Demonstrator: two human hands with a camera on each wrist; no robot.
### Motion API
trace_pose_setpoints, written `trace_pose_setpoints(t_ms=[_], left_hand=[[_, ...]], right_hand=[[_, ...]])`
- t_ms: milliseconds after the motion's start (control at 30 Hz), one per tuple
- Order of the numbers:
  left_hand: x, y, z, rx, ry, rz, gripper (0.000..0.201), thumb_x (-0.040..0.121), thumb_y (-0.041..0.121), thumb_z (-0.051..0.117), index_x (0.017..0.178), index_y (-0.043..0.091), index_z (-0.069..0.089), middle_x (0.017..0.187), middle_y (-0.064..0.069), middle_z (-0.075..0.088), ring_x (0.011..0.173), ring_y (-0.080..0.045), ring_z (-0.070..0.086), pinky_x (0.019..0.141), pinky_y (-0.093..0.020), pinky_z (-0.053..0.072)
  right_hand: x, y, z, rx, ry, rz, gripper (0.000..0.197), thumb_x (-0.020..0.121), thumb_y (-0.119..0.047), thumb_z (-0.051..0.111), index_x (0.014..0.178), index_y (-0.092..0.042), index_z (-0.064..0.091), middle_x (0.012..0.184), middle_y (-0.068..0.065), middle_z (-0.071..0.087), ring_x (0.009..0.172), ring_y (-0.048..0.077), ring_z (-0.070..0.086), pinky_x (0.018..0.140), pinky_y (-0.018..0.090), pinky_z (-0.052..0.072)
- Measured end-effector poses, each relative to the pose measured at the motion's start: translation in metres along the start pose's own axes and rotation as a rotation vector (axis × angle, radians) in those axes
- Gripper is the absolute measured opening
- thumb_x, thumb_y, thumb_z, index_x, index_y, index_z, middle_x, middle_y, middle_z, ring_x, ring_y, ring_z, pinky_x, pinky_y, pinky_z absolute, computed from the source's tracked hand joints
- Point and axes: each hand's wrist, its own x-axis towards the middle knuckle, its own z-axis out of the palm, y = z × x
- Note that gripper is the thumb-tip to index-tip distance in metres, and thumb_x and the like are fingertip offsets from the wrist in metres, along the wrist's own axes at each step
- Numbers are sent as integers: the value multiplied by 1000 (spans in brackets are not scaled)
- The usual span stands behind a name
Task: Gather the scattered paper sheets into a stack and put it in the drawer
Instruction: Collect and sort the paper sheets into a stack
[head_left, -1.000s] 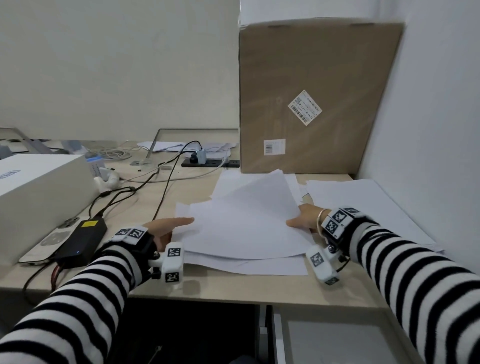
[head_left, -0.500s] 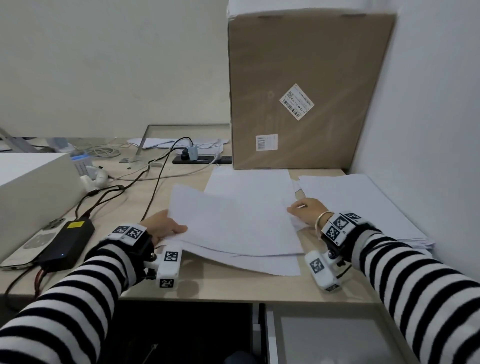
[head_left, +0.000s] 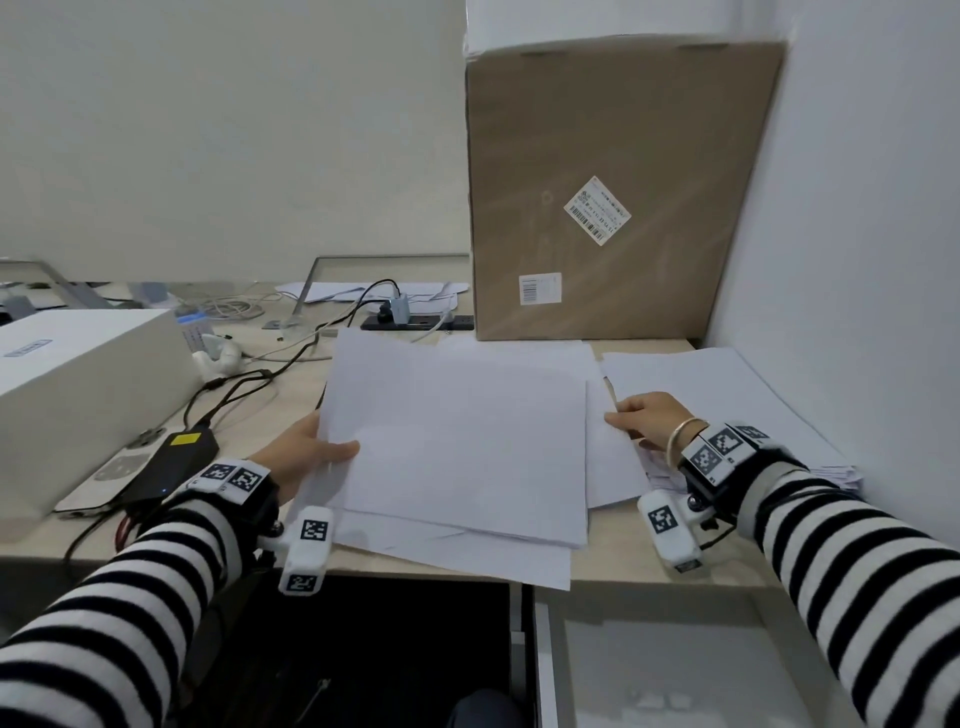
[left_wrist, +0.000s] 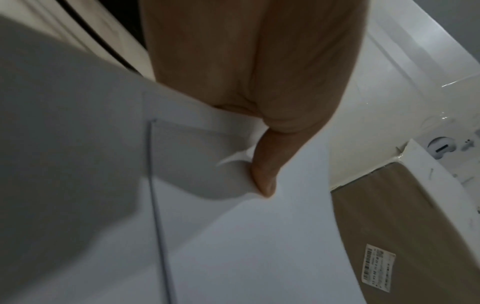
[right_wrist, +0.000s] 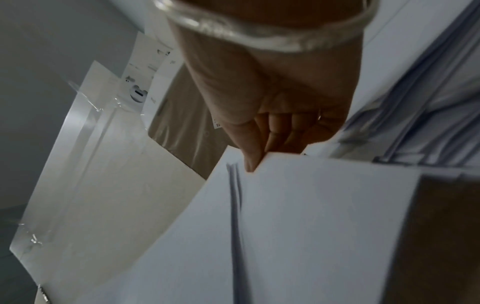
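Cardboard fills the back corner: a tall box (head_left: 618, 197) stands on the tabletop (head_left: 618, 566) against the wall, which leaves the front free for sorting. At the left a white box (head_left: 78, 384) sits beside a black adapter (head_left: 171, 462) and its cables, clear of the work. White sheets (head_left: 457, 441) lie overlapping and askew in the middle of the tabletop, some flat, the upper ones raised off the surface and tilted so that they can be swung square over those beneath. A second, thicker pile (head_left: 727, 395) rests by the right wall, its edges fanned in the right wrist view; whether it belongs to the job I cannot tell. Below the tabletop edge, at the lower right, a pale open compartment (head_left: 675, 675) looks like the drawer, standing ready to receive the stack. The left hand (head_left: 306, 452) pinches the left edge of the raised sheets, thumb on top and fingers beneath, and the paper dents under the thumb in the left wrist view; that grip carries the weight and steers the turn. The right hand (head_left: 644, 418) holds the right edge of a lower sheet between thumb and curled fingers, probably to pull it into line. Gathering is under way, and the sheets are not yet squared
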Motion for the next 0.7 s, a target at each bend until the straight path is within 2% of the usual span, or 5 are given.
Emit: trace_pose_setpoints(t_ms=[67,200,300,533,700], left_hand=[[6,-4,-3,15,24,-37,31,90,-6,56,118,7,55,115,-22,64,106,-41,60,100,-59,42],[20,-14,-7,30,124,-102,37,89,-12,51,125,-7,48,117,-26,59,103,-41,58,96,-52,44],[26,-15,-1,19,181,-135,32,90,-13,47,121,-6,47,108,-24,57,95,-37,57,87,-45,45],[45,-11,23,77,94,-117,32,94,3,43,125,-2,47,120,-24,59,111,-42,57,100,-54,44],[48,1,45,-89,76,-114,45,97,41,44,122,5,56,117,-17,66,110,-36,62,100,-49,46]], right_hand=[[-1,-2,-5,-67,60,-22,14,87,-13,64,75,-7,63,74,7,59,72,21,53,61,25,40],[4,-4,-24,3,564,-15,14,88,-10,53,94,-3,64,96,18,63,93,35,60,79,36,44],[5,-6,-37,197,734,18,5,90,-8,45,91,-11,49,85,9,51,76,28,48,67,27,33],[-4,-14,-17,212,357,-136,7,92,-10,52,91,-4,56,86,11,54,66,21,50,61,29,46],[-8,-11,5,-53,112,-127,13,92,-11,54,80,-14,54,73,1,53,64,18,50,54,24,41]])
